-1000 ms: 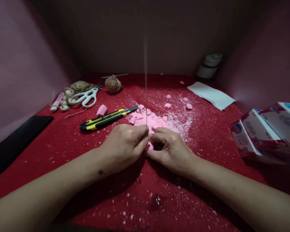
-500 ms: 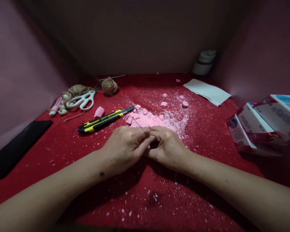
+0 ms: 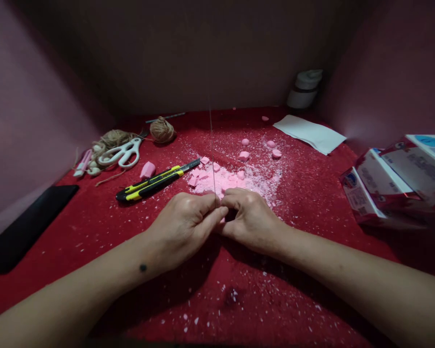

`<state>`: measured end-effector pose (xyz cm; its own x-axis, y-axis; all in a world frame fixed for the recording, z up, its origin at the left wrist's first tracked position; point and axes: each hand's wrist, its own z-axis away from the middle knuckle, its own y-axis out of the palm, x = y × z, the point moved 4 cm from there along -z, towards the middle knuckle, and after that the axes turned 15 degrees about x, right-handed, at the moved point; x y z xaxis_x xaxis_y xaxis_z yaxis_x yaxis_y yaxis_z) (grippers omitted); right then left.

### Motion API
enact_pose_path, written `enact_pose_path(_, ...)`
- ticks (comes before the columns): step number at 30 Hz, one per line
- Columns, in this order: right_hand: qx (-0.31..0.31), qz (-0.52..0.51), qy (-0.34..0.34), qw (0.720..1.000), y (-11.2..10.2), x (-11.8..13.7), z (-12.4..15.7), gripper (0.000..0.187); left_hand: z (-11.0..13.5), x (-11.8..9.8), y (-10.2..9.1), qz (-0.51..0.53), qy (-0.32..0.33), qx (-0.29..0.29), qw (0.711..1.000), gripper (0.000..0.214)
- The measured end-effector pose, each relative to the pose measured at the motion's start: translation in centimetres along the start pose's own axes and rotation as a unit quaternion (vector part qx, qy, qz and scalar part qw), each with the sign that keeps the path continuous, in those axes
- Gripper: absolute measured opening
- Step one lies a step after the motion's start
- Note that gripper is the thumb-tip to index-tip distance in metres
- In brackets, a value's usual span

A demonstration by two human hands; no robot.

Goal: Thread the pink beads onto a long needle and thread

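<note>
My left hand (image 3: 183, 227) and my right hand (image 3: 252, 220) meet fingertip to fingertip low over the red cloth (image 3: 94, 227). The left thumb and forefinger pinch a thin needle or wire (image 3: 212, 164) that stands nearly upright from the fingers. The right hand's fingers are curled around a small pink piece, almost wholly hidden between the two hands. Just beyond the hands lies a pile of pink chunks and crumbs (image 3: 221, 178).
A yellow-black utility knife (image 3: 155, 180), a pink block (image 3: 147, 169), white scissors (image 3: 121, 152) on twine, a twine ball (image 3: 162, 129), several rounded pink pieces (image 3: 261, 149), white paper (image 3: 310, 133), a white roll (image 3: 304, 89), red-white boxes (image 3: 395, 181) and a black slab (image 3: 25, 227) lie around.
The needle stood upright a second ago, leaned left half a second ago, and stands nearly upright again. The pink piece between the fingers has become hidden. Hands stay in place.
</note>
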<state>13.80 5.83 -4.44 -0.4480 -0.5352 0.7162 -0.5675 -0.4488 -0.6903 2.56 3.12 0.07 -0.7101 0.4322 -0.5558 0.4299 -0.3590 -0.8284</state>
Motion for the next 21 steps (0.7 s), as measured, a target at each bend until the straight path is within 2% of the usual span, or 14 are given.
enact_pose_path(3, 0.0, -0.004, 0.002, 1.0, 0.0, 0.0, 0.0, 0.009, -0.5, 0.6, 0.2, 0.015, -0.005, -0.004, 1.0, 0.029)
enact_pose_path(8, -0.01, 0.005, -0.005, 1.0, -0.2, 0.3, 0.0, 0.013, -0.7, 1.7, -0.2, -0.056, -0.043, -0.04, 0.997, 0.026)
enact_pose_path(11, -0.002, 0.004, 0.0, 1.0, -0.1, 0.4, 0.0, 0.013, -0.4, 1.9, -0.6, -0.03, -0.043, -0.054, 0.997, 0.02)
enact_pose_path(16, 0.005, 0.001, 0.012, 1.0, -0.2, 0.1, 0.0, 0.016, 0.2, 1.3, -1.1, 0.05, -0.043, -0.024, 0.998, 0.016)
enact_pose_path(21, 0.003, 0.0, 0.021, 1.0, -0.1, 0.0, 0.1, 0.023, 0.6, 0.0, -0.8, 0.024, -0.011, -0.024, 0.999, 0.018)
